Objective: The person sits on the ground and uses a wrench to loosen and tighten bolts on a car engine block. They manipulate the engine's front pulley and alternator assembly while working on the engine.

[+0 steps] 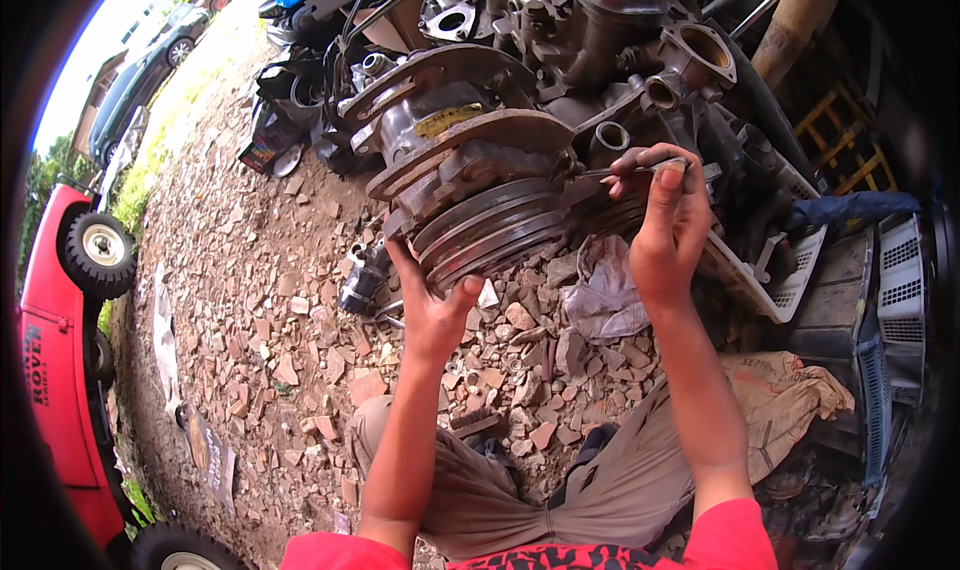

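A greasy engine compressor unit with rusty round plates stands in front of me, a yellow label on its body. At its near end sits a grooved belt pulley. My left hand grips the pulley's lower left edge. The thumb shows on the near side, and the fingers are partly hidden behind the metal. In my right hand, raised to the right of the pulley, a slim metal rod-like tool is pinched between thumb and fingers. It points left toward the unit; its exact kind and whether its tip touches are unclear.
Greasy engine castings crowd the far side. A small dark metal part lies on the stony ground left of the pulley. A pale rag and a white plastic crate are to the right. A red vehicle stands far left.
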The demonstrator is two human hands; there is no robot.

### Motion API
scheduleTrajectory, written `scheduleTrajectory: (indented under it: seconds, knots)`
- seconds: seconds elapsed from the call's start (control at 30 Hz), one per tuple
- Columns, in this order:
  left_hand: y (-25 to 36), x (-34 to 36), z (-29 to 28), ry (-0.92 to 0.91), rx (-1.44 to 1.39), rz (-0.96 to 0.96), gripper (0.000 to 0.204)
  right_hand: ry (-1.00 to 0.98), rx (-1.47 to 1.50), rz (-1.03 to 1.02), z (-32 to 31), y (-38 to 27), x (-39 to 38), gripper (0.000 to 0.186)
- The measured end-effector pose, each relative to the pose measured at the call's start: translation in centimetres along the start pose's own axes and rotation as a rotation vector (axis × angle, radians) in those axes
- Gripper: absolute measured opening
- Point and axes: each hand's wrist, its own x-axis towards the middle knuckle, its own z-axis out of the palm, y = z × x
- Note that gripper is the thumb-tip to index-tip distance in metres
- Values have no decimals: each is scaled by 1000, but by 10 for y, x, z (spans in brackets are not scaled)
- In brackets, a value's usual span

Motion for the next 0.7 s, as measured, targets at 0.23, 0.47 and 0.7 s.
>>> scheduleTrajectory:
  seconds: [0.23, 0.47, 0.7]
  knots:
    - [1, 1, 3, 10, -3, -31, 115, -69, -92, -53, 4, -4, -6, 25]
    - [9, 0, 4, 21, -22, -21, 112, -232, -516, -346, 20, -6, -23, 30]
    - [8, 0, 5, 21, -38, -29, 115, -288, -595, -474, 11, -3, -18, 29]
